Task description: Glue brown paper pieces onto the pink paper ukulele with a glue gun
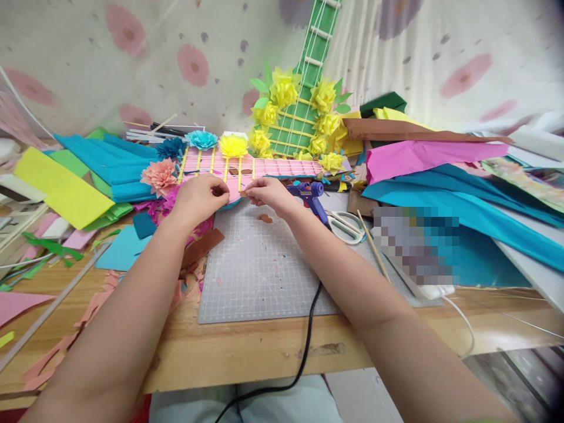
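A pink paper guitar (pixel 259 167) lies at the far side of the grey cutting mat (pixel 264 276). Yellow strips cross it, and a coral flower (pixel 159 177), a light blue flower (pixel 201 139) and a yellow flower (pixel 233 145), all of paper, trim its left end. My left hand (pixel 200 197) is over the guitar's near edge, thumb and fingers pinched; what they hold, if anything, is too small to tell. Just right of it, my right hand (pixel 269 194) pinches a small brown paper piece (pixel 244 194). Another brown scrap (pixel 265 218) rests on the mat below.
Behind stands a green paper guitar (pixel 293 126) with yellow flowers. A purple glue gun (pixel 311 197), white-handled scissors (pixel 346 228) and a wooden stick (pixel 373 249) lie to the right. Coloured paper (pixel 440 158) is piled on both sides. A black cord (pixel 311 320) hangs over the table's front edge.
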Available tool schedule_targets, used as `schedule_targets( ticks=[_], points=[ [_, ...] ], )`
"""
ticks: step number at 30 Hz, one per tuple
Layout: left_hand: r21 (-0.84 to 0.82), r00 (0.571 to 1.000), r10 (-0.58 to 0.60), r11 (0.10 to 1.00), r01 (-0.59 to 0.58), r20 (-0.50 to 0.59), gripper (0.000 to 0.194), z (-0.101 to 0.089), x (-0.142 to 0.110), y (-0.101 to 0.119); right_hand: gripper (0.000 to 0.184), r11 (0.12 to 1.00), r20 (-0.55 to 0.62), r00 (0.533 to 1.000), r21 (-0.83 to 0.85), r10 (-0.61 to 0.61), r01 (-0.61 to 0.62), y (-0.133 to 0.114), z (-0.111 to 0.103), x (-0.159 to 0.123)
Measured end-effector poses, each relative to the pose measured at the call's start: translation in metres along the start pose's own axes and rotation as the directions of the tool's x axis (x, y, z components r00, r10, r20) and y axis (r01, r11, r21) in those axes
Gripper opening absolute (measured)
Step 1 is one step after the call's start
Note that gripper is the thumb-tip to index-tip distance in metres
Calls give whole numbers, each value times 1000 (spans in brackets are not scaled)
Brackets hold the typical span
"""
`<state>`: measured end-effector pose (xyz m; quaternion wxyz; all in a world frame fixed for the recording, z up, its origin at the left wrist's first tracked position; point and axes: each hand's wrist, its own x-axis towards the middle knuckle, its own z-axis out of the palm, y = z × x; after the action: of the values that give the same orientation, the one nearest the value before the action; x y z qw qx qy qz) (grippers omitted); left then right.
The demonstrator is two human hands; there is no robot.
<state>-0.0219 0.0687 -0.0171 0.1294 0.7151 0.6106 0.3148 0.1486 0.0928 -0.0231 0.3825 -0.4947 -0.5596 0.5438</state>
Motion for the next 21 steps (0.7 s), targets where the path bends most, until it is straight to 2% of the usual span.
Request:
schedule_targets(
  ticks=[4, 10, 12, 16, 21],
  points=[
    [-83, 998, -29, 996, 33, 53, 7, -8, 1, 1, 22, 996, 91, 995, -78, 40, -33, -12, 3, 12],
    [-31, 995, -18, 999, 21, 100, 12, -11, 0, 6, 21, 994, 235, 970, -98, 61, -39, -16, 8, 34],
    [-24, 994, -15, 1000, 18, 108, 12, -11, 0, 4, 19, 986, 264, 962, -162, 70, -28, -18, 10, 38],
    [-27, 994, 2, 1000, 1, 110, 13, -11, 1, 1, 15, 932, 235, 965, -361, 116, -25, -29, 14, 35],
    [4, 988, 3, 1000, -4, 154, 14, -13, 1, 3, 15, 886, 210, 962, -460, 176, -61, -43, 18, 25]
  ],
)
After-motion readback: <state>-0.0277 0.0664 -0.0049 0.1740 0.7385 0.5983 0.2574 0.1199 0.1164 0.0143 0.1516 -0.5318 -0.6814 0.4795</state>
